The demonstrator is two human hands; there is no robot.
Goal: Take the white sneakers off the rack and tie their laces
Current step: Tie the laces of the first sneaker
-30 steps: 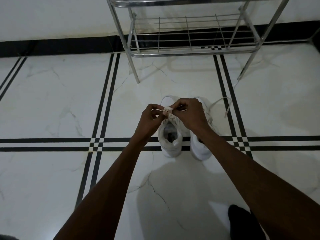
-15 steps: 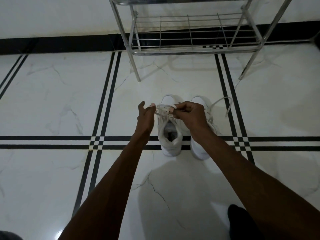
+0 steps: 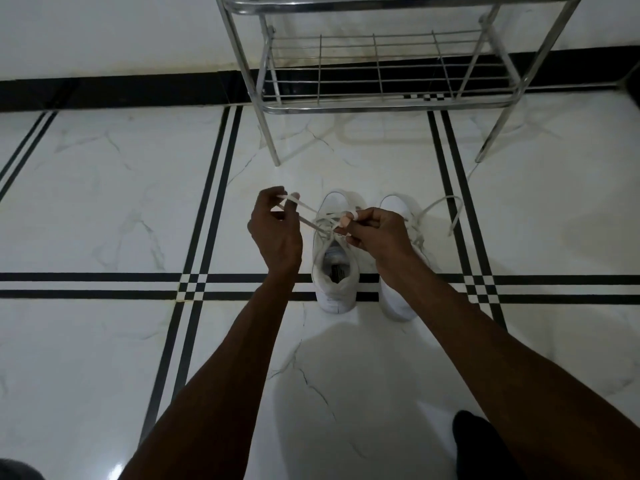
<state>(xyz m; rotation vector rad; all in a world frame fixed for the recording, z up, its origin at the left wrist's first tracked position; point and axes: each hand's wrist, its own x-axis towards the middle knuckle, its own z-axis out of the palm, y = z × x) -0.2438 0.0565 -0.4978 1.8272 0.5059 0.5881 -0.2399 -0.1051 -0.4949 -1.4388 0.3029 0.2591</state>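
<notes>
Two white sneakers stand side by side on the tiled floor, toes toward the rack. The left sneaker (image 3: 335, 271) has its laces (image 3: 308, 216) pulled out sideways. My left hand (image 3: 275, 230) pinches one lace end, held out to the left of the shoe. Over the tongue, my right hand (image 3: 375, 232) grips the other lace end. The right sneaker (image 3: 398, 303) is partly hidden under my right forearm; its loose lace (image 3: 446, 206) trails over the floor to the right.
A chrome shoe rack (image 3: 381, 102) with bare wire shelves stands against the wall just beyond the sneakers. The floor is white marble tile with black stripe lines. A dark foot or sock (image 3: 474, 441) shows at the bottom right.
My hands were together over the left sneaker's tongue. My left hand has since moved out to the left, drawing the lace taut, while my right hand stayed over the shoe.
</notes>
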